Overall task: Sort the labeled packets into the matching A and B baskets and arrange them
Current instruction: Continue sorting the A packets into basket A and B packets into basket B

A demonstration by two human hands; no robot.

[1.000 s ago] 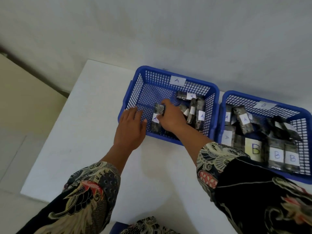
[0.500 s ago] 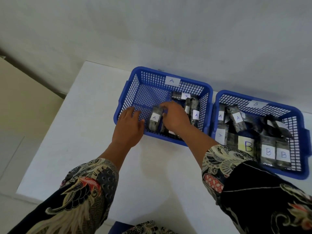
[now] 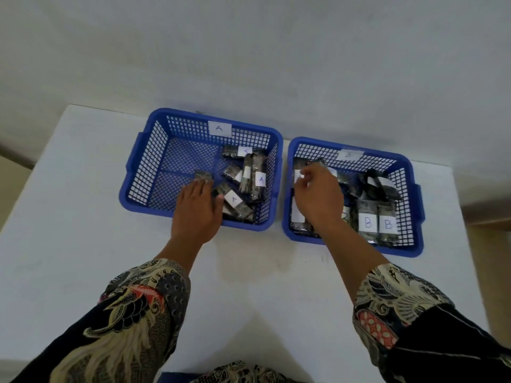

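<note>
Two blue mesh baskets stand side by side on the white table. Basket A (image 3: 149,210) on the left holds several dark packets, among them two with A labels (image 3: 261,179) (image 3: 235,200). My left hand (image 3: 197,211) lies flat in it, fingers resting on a small dark packet (image 3: 203,176). Basket B (image 3: 387,248) on the right holds packets labeled B (image 3: 367,222) (image 3: 388,224) along its front. My right hand (image 3: 318,197) is inside it at the left side, fingers curled on a white-labeled packet (image 3: 298,176) whose letter I cannot read.
The white table (image 3: 83,217) ends at a pale wall just behind the baskets. Its left and right edges drop to a beige floor. Patterned dark sleeves cover both forearms near the front edge.
My right hand has left basket A and moved right into basket B's left side. My left hand has shifted from basket A's front rim onto the packet set down there.
</note>
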